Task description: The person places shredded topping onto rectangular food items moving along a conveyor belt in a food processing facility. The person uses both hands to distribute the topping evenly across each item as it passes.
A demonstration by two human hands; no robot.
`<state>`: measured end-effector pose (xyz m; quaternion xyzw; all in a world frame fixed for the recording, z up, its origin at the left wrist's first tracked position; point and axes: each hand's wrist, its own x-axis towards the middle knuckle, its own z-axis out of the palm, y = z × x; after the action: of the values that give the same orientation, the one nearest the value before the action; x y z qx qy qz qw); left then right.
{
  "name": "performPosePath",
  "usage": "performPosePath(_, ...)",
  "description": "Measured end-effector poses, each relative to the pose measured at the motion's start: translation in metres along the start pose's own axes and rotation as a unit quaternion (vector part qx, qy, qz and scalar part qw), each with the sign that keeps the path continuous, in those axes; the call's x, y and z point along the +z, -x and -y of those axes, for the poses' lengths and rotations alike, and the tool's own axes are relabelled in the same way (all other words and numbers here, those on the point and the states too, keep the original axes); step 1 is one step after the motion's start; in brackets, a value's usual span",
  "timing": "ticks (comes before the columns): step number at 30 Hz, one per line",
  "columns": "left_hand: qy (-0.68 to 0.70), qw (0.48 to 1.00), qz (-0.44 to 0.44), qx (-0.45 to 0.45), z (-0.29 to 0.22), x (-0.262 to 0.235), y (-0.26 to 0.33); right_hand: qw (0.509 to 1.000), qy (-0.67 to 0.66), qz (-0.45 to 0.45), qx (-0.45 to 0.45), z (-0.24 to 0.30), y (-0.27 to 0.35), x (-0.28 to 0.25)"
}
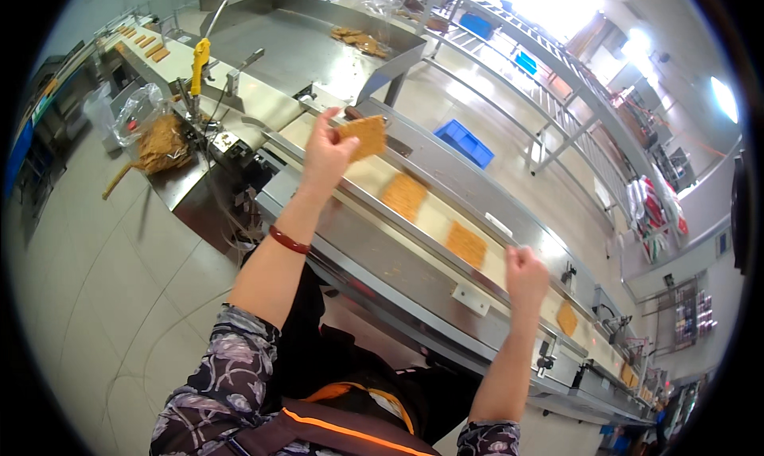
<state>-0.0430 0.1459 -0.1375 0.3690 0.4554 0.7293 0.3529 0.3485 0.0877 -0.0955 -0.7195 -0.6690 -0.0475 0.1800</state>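
The left hand (pixel 325 151) pinches a brown slab (pixel 366 138) jutting rightward; right hand (pixel 528 278) curled.

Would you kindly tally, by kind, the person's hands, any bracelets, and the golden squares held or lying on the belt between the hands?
Left hand and right hand: 2
Red-brown bracelet: 1
Held golden square: 1
Golden squares on the belt: 2
Total: 6

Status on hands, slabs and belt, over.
Left hand gripping golden-brown slab at the belt. Right hand curled, no slab visible in it. Two slabs on belt between hands.
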Motion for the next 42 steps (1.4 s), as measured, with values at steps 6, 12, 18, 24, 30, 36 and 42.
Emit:
performPosePath(6, -0.166, 0.982, -0.053, 0.068, 0.015, -0.032, -0.022, 0.991, 0.116, 0.063, -0.03, 0.046, -0.002, 0.042)
performPosePath(12, -0.384, 0.905, 0.161, 0.091, 0.014, -0.009, -0.001, 0.986, -0.084, -0.006, 0.144, -0.013, -0.007, 0.018)
performPosePath(18, -0.439, 0.853, 0.15, 0.24, 0.029, 0.013, 0.017, 0.934, -0.336, -0.105, 0.067, 0.019, -0.014, -0.001)
performPosePath(24, -0.473, 0.838, 0.089, 0.257, 0.024, 0.004, 0.016, 0.853, -0.512, 0.078, -0.068, 0.095, -0.052, 0.086)
performPosePath(30, -0.484, 0.816, 0.107, 0.298, 0.017, -0.003, 0.025, 0.948, -0.151, 0.025, -0.279, 0.121, -0.049, 0.096)
performPosePath(36, -0.486, 0.815, 0.137, 0.286, 0.008, 0.0, 0.034, 0.976, -0.062, -0.095, -0.187, 0.075, -0.051, 0.052)
performPosePath(42, -0.476, 0.818, 0.135, 0.292, 0.009, -0.002, 0.037, 0.976, -0.132, -0.037, -0.168, 0.06, -0.064, 0.048)
